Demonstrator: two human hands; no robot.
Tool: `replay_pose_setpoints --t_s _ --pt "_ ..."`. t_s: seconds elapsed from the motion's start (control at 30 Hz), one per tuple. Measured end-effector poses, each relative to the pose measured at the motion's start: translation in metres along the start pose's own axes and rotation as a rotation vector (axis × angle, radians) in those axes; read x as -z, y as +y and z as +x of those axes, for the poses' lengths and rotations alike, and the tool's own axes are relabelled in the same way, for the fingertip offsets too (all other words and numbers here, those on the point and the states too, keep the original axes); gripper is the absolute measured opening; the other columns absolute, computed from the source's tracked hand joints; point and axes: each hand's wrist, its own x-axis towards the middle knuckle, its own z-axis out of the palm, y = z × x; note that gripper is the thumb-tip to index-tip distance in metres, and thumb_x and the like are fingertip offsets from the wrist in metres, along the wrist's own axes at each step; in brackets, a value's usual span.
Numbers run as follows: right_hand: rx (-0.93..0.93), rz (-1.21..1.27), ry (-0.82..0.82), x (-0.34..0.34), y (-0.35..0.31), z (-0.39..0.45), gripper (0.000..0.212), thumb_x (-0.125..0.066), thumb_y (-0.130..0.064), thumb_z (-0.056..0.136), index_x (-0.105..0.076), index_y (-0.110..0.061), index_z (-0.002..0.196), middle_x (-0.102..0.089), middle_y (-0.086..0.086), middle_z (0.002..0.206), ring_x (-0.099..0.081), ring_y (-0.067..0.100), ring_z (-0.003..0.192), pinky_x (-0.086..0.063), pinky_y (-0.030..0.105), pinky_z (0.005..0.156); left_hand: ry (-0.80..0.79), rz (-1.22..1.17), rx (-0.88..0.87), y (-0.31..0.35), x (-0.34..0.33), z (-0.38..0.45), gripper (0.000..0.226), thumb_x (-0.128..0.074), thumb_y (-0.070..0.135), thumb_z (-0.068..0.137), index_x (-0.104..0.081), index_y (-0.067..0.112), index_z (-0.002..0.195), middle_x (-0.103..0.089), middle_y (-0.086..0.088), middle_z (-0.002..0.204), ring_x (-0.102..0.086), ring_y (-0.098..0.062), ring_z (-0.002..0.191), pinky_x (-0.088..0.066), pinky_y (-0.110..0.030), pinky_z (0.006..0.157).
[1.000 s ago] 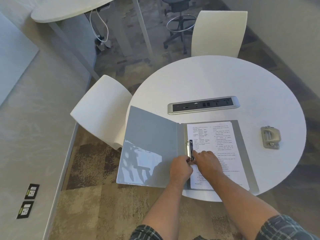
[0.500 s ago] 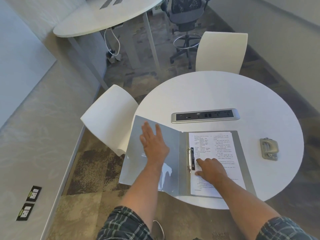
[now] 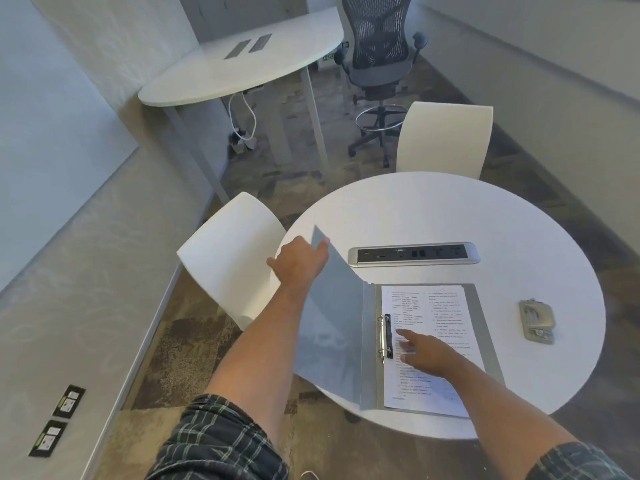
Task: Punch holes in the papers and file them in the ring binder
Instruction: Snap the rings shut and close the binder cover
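Currently the closing step applies: on the round surface (image 3: pixel 433 209), the ring binder (image 3: pixel 481 327) holds the papers (image 3: pixel 446 317) on closed rings. Left hand (image 3: pixel 298 263) grip apparently pinches the raised cover's edge; right hand (image 3: pixel 427 353), fingers extended, presses the papers. Next, withdraw it and fold the cover over.

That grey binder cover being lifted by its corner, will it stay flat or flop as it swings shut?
Likely flexes: the front cover already curves while the left hand grips its far corner. It looks thin and probably light, since one hand raises it. The papers sit on the rings under the right hand, so they should stay put.
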Motion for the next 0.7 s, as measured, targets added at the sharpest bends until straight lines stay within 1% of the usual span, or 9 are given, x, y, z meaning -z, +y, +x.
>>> replay_pose_setpoints --t_s 0.1,0.13,0.2,0.3,0.4,0.5,0.57,0.63,0.7 --pt "0.016 0.295 0.063 0.017 -0.001 -0.011 0.058 -0.068 -0.041 0.094 -0.049 -0.029 0.148 -0.064 0.0 0.138 -0.062 0.017 0.121 -0.045 0.035 0.105 -0.097 -0.316 -0.093 0.032 0.012 -0.01 0.074 -0.039 0.072 0.091 -0.075 0.008 0.09 -0.08 -0.008 0.081 -0.078 -0.028 0.079 -0.058 -0.038 0.089" --pt "0.023 0.396 0.091 0.023 -0.001 -0.015 0.049 -0.069 -0.042 0.095 -0.057 -0.028 0.14 -0.067 0.0 0.133 -0.065 0.014 0.114 -0.047 0.035 0.1 -0.183 -0.418 -0.124 0.041 0.01 -0.017 0.066 -0.044 0.065 0.094 -0.074 0.007 0.085 -0.078 -0.007 0.071 -0.078 -0.025 0.065 -0.059 -0.035 0.083" --pt "0.012 0.613 0.154 0.035 0.001 -0.024 0.037 -0.068 -0.042 0.095 -0.069 -0.024 0.127 -0.073 0.001 0.123 -0.071 0.011 0.102 -0.052 0.04 0.099 -0.37 -0.596 -0.164 0.057 0.001 -0.035 0.043 -0.055 0.041 0.098 -0.073 0.004 0.088 -0.079 -0.009 0.072 -0.077 -0.027 0.061 -0.062 -0.035 0.078" --pt "-0.035 0.879 0.251 0.055 0.011 -0.038 0.04 -0.059 -0.053 0.097 -0.073 -0.021 0.118 -0.079 0.0 0.107 -0.076 0.018 0.094 -0.054 0.046 0.099 -0.562 -0.652 -0.294 0.064 -0.037 -0.058 0.021 -0.066 0.023 0.089 -0.076 0.004 0.089 -0.08 -0.014 0.092 -0.078 -0.032 0.077 -0.063 -0.033 0.068" --pt "-0.08 1.128 0.317 0.072 0.036 -0.049 0.064 -0.054 -0.074 0.088 -0.074 -0.018 0.112 -0.078 0.005 0.097 -0.072 0.023 0.08 -0.057 0.04 0.077 -0.624 -0.363 -0.495 0.058 -0.077 -0.08 0.025 -0.07 0.027 0.088 -0.082 0.014 0.106 -0.08 -0.007 0.108 -0.074 -0.018 0.098 -0.055 -0.024 0.089" --pt "-0.128 1.204 0.383 0.08 0.06 -0.063 0.064 -0.055 -0.074 0.088 -0.072 -0.017 0.111 -0.073 0.006 0.092 -0.065 0.024 0.075 -0.051 0.034 0.067 -0.647 -0.101 -0.583 0.042 -0.11 -0.094 0.042 -0.07 0.03 0.084 -0.075 0.024 0.125 -0.074 -0.002 0.125 -0.067 -0.021 0.117 -0.049 -0.026 0.098" --pt "-0.149 1.102 0.438 0.078 0.075 -0.065 0.064 -0.07 -0.064 0.083 -0.066 -0.016 0.125 -0.074 0.006 0.1 -0.069 0.024 0.082 -0.055 0.035 0.071 -0.624 0.089 -0.627 0.027 -0.131 -0.098 0.066 -0.073 0.039 0.076 -0.061 0.032 0.14 -0.057 0.004 0.147 -0.055 -0.028 0.133 -0.046 -0.036 0.106" --pt "-0.193 0.883 0.482 0.072 0.086 -0.063 0.075 -0.083 -0.045 0.079 -0.051 -0.019 0.141 -0.07 0.009 0.11 -0.072 0.025 0.094 -0.058 0.038 0.078 -0.596 0.259 -0.653 0.009 -0.146 -0.103 0.083 -0.077 0.043 0.078 -0.041 0.037 0.153 -0.029 0.006 0.165 -0.032 -0.035 0.149 -0.039 -0.047 0.113" --pt "-0.221 0.568 0.471 0.062 0.092 -0.063 0.085 -0.083 -0.039 0.076 -0.04 -0.027 0.148 -0.063 0.01 0.122 -0.067 0.027 0.105 -0.056 0.041 0.085 -0.606 0.348 -0.648 -0.006 -0.158 -0.112 0.092 -0.074 0.048 0.083 -0.023 0.041 0.159 -0.007 0.005 0.172 -0.009 -0.038 0.157 -0.033 -0.051 0.118"
